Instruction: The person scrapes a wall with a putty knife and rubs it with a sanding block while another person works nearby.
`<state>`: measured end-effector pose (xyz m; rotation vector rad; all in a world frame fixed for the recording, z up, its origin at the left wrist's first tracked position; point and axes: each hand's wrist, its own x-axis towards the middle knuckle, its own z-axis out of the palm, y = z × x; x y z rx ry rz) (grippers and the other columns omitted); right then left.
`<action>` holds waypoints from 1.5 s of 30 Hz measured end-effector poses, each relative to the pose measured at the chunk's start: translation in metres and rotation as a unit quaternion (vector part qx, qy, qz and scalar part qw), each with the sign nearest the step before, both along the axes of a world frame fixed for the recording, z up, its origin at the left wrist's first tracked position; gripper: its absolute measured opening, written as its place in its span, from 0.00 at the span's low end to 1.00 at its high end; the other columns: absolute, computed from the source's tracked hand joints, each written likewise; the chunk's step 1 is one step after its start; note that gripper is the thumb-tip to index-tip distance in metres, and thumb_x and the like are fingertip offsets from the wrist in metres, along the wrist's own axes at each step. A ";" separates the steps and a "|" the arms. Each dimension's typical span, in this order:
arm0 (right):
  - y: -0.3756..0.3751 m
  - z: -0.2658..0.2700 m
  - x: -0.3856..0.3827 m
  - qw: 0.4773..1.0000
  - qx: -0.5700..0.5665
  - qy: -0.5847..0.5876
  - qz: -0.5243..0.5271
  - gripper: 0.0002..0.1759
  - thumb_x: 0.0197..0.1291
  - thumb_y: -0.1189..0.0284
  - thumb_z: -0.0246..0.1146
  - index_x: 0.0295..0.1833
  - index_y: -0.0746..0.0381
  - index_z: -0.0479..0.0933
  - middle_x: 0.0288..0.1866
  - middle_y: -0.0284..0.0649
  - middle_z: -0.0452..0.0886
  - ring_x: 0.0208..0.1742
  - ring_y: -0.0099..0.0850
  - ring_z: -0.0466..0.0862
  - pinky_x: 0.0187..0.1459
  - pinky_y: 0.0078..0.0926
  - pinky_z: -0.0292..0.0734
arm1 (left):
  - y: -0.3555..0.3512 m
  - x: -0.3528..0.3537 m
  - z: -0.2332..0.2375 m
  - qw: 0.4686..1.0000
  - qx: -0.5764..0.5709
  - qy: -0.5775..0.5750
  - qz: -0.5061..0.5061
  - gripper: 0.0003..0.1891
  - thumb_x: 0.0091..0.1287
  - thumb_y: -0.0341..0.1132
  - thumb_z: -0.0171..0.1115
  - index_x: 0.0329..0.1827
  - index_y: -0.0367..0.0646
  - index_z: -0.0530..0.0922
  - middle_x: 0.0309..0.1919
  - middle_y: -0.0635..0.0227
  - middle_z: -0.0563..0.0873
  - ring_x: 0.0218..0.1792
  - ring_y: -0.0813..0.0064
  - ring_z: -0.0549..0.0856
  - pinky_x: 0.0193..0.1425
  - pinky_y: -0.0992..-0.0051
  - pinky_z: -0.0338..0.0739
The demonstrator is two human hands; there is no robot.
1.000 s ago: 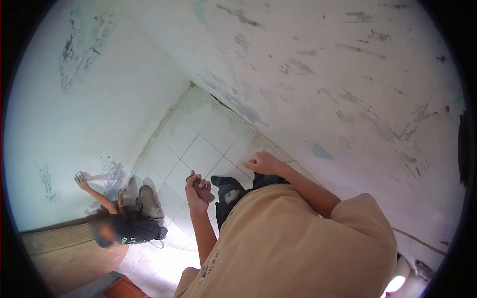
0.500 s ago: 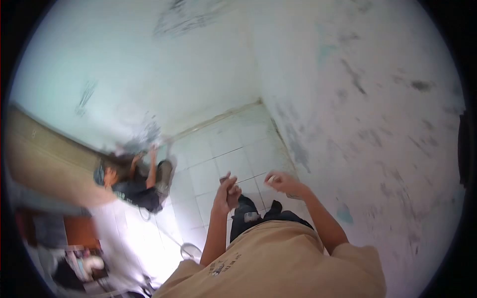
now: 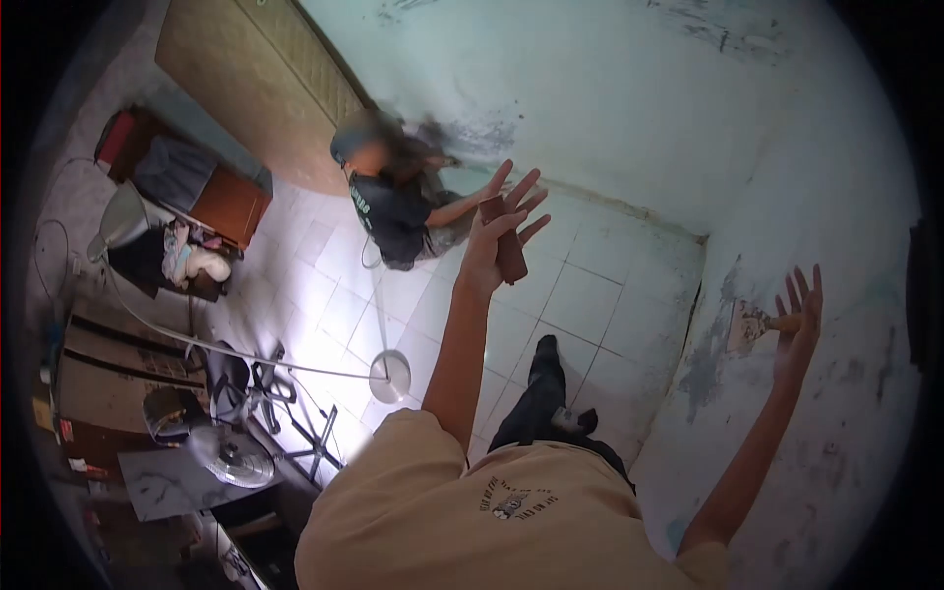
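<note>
In my raised left hand, a reddish-brown block with the look of folded sandpaper is pinned by the thumb against the palm, the fingers fanned out. My right hand is up by the right-hand wall and has a putty knife tucked at the base of the thumb, its fingers stretched out. The knife's wide blade points left and is smeared with pale residue; its handle is light-coloured. Behind the blade, grey patches mark the wall.
A person in dark clothes crouches by the far wall, near my left hand. A standing lamp or fan with a round base lies across the left floor. Further left are a chair base, a fan and a wooden panel.
My hands have moved from close together before my body to wide apart and higher, fingers now spread. The view has swung left, bringing in more of the room and the person.
</note>
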<state>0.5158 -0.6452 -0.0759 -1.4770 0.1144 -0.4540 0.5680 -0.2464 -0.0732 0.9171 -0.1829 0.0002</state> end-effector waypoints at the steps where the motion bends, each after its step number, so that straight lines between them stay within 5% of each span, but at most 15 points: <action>1: -0.002 -0.002 -0.002 1.000 -0.003 -0.002 -0.004 0.30 0.62 0.52 0.46 0.66 0.55 0.57 0.62 0.43 0.64 0.65 0.39 0.62 0.62 0.42 0.59 | 0.005 -0.006 -0.004 1.000 0.019 -0.004 0.003 0.37 0.53 0.22 0.51 0.68 0.51 0.51 0.64 0.56 0.60 0.61 0.63 0.65 0.63 0.62 0.64; 11: 0.008 -0.017 0.018 0.998 -0.055 0.009 0.010 0.29 0.63 0.55 0.46 0.65 0.57 0.57 0.63 0.43 0.64 0.66 0.39 0.61 0.63 0.43 0.59 | 0.035 0.012 -0.043 0.998 0.002 0.007 0.062 0.37 0.55 0.22 0.48 0.68 0.51 0.47 0.65 0.54 0.58 0.65 0.58 0.60 0.63 0.60 0.63; 14: -0.009 -0.067 0.023 0.998 -0.037 0.047 -0.001 0.27 0.63 0.58 0.48 0.64 0.58 0.60 0.61 0.41 0.67 0.64 0.36 0.65 0.63 0.38 0.59 | 0.037 0.023 -0.090 0.996 0.033 0.063 0.062 0.34 0.58 0.27 0.50 0.68 0.52 0.49 0.64 0.57 0.60 0.64 0.62 0.63 0.61 0.63 0.64; 16: -0.028 -0.137 0.015 0.982 -0.104 0.159 -0.003 0.26 0.62 0.60 0.50 0.63 0.59 0.62 0.59 0.39 0.70 0.59 0.31 0.70 0.55 0.28 0.68 | 0.032 0.024 -0.151 0.972 0.058 0.218 0.069 0.33 0.58 0.27 0.49 0.68 0.55 0.50 0.64 0.64 0.61 0.63 0.65 0.64 0.61 0.62 0.63; 17: -0.038 -0.180 0.013 0.970 -0.150 0.190 0.000 0.26 0.62 0.59 0.52 0.62 0.59 0.64 0.56 0.37 0.73 0.55 0.27 0.74 0.40 0.18 0.73 | 0.022 0.011 -0.166 0.976 0.001 0.213 0.035 0.34 0.57 0.26 0.48 0.68 0.56 0.50 0.64 0.65 0.61 0.63 0.65 0.64 0.61 0.60 0.62; 18: -0.024 -0.179 -0.002 0.947 -0.076 0.313 -0.013 0.27 0.60 0.57 0.54 0.60 0.61 0.66 0.55 0.38 0.74 0.50 0.26 0.76 0.30 0.17 0.70 | 0.004 -0.007 -0.162 0.970 -0.033 0.242 -0.005 0.34 0.58 0.25 0.49 0.68 0.55 0.49 0.64 0.65 0.62 0.62 0.67 0.66 0.62 0.63 0.64; 19: -0.016 -0.192 -0.026 0.965 0.059 0.255 0.036 0.26 0.60 0.56 0.54 0.57 0.63 0.68 0.51 0.39 0.76 0.45 0.26 0.78 0.28 0.17 0.70 | -0.012 -0.023 -0.170 0.967 -0.057 0.237 -0.067 0.34 0.58 0.26 0.50 0.68 0.55 0.50 0.64 0.65 0.62 0.62 0.67 0.66 0.63 0.63 0.63; 21: 0.007 -0.200 -0.060 0.956 0.050 0.284 0.049 0.27 0.60 0.53 0.53 0.54 0.64 0.70 0.44 0.42 0.78 0.29 0.23 0.77 0.25 0.16 0.69 | -0.055 -0.055 -0.191 0.952 -0.010 0.262 -0.156 0.32 0.58 0.29 0.53 0.67 0.54 0.53 0.64 0.65 0.63 0.61 0.68 0.67 0.60 0.64 0.64; 24: 0.028 -0.207 -0.101 0.934 0.073 0.344 0.058 0.24 0.60 0.54 0.53 0.50 0.64 0.73 0.29 0.37 0.77 0.18 0.19 0.70 0.19 0.17 0.66 | -0.093 -0.091 -0.187 0.878 0.065 0.334 -0.336 0.30 0.58 0.28 0.54 0.65 0.52 0.56 0.59 0.67 0.69 0.57 0.72 0.70 0.58 0.66 0.63; 30: 0.038 -0.201 -0.140 0.906 0.058 0.419 0.020 0.24 0.58 0.50 0.51 0.40 0.61 0.77 0.16 0.26 0.62 0.13 0.16 0.63 0.15 0.17 0.56 | -0.140 -0.109 -0.166 0.869 0.036 0.296 -0.396 0.28 0.59 0.27 0.49 0.65 0.50 0.56 0.59 0.65 0.69 0.56 0.72 0.72 0.57 0.72 0.68; 34: 0.035 -0.201 -0.153 0.889 0.061 0.450 -0.052 0.25 0.56 0.48 0.52 0.37 0.61 0.77 0.14 0.25 0.60 0.13 0.16 0.61 0.15 0.16 0.55 | -0.169 -0.112 -0.156 0.843 0.029 0.316 -0.434 0.28 0.59 0.27 0.48 0.65 0.49 0.56 0.58 0.65 0.70 0.55 0.74 0.73 0.57 0.72 0.68; 45: 0.040 -0.223 -0.165 0.892 0.043 0.449 0.021 0.18 0.55 0.57 0.56 0.32 0.62 0.78 0.13 0.26 0.64 0.12 0.16 0.64 0.14 0.16 0.57 | -0.189 -0.112 -0.127 0.846 0.015 0.341 -0.410 0.28 0.58 0.26 0.49 0.64 0.48 0.56 0.57 0.66 0.70 0.56 0.74 0.71 0.58 0.72 0.67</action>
